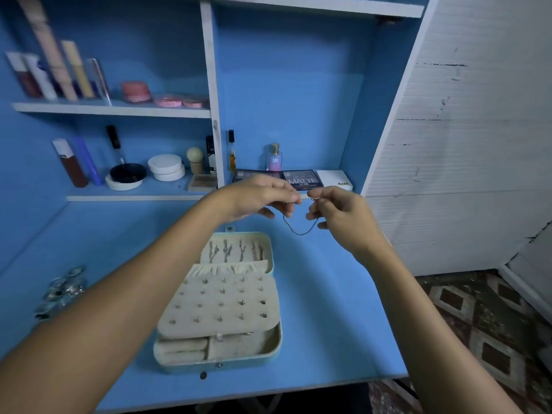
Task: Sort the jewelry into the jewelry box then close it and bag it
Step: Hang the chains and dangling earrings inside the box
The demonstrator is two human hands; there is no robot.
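Observation:
A pale jewelry box (276,346) lies open on the blue desk, its lid flat at the far side with several necklaces hanging in it. A cream panel studded with several earrings covers the near half. Above and beyond the box, my left hand (257,196) and my right hand (340,212) each pinch one end of a dark beaded chain (301,231), which sags in a loop between them. The chain hangs in the air, to the right of the lid.
A heap of clear, shiny pieces (59,291) lies at the desk's left edge. Cosmetics fill the shelves behind: palettes (301,178), a small perfume bottle (274,158), jars and tubes. The desk's front edge (268,389) is near; patterned floor shows at the right.

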